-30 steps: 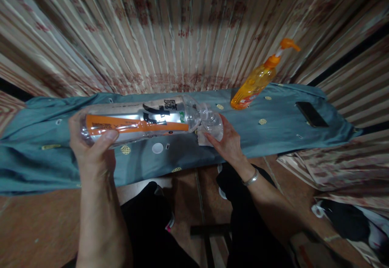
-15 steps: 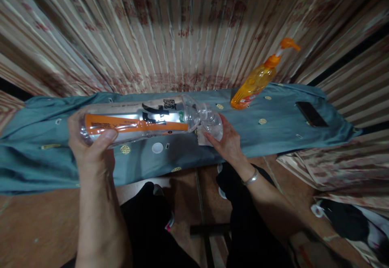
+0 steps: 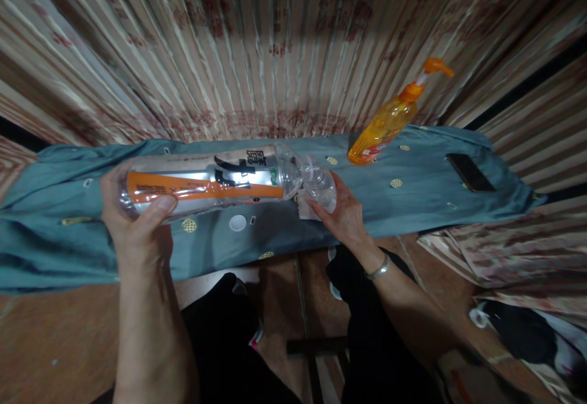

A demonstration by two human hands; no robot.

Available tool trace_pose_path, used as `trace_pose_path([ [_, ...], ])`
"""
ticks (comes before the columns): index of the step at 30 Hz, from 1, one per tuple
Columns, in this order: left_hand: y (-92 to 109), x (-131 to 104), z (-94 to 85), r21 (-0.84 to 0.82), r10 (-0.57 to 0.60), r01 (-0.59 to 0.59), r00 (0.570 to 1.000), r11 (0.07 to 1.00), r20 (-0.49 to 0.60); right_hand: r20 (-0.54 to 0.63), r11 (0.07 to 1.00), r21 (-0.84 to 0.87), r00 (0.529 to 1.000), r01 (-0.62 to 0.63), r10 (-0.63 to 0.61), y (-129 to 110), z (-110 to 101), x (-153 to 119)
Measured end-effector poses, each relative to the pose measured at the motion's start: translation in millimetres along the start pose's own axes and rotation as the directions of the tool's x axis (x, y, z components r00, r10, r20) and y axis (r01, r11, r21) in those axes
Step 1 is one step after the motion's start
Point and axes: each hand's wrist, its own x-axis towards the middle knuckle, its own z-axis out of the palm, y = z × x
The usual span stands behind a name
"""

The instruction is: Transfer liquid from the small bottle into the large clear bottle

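Observation:
My left hand (image 3: 137,208) is wrapped round the base end of a large clear plastic bottle (image 3: 247,175) with a silver and orange label. The bottle lies nearly level in the air, its uncapped neck pointing right. That neck meets a small clear plastic container (image 3: 323,187), which my right hand (image 3: 345,211) grips from the right side. Whether the neck is inside the container or just against its rim is hard to make out. Any liquid between them cannot be seen. Below the big bottle, a round white disc (image 3: 237,223) shows on the cloth; I cannot tell whether it is a cap.
A green patterned cloth (image 3: 284,233) covers the long narrow table. An orange pump bottle (image 3: 385,124) stands behind and to the right, and a black phone (image 3: 470,172) lies near the right end. Pleated curtains (image 3: 257,55) hang close behind. Below is a tiled floor (image 3: 59,343).
Very little differs. My left hand and the base of the large bottle have shifted slightly left; my right hand and the small container have stayed in place.

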Motion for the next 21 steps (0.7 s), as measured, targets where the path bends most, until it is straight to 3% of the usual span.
trace_pose_path([
  [13, -6.7, -1.4, -4.5, 0.131, 0.054, -0.06, 0.997, 0.99, 0.049, -0.029, 1.0, -0.016, 0.999, 0.016, -0.016, -0.5, 0.8, 0.0],
  [21, -5.2, 0.1, -2.1, 0.042, 0.031, -0.032, 0.999, 0.999, 0.026, -0.011, 1.0, -0.001, 1.0, -0.007, 0.007, 0.0, 1.0, -0.1],
])
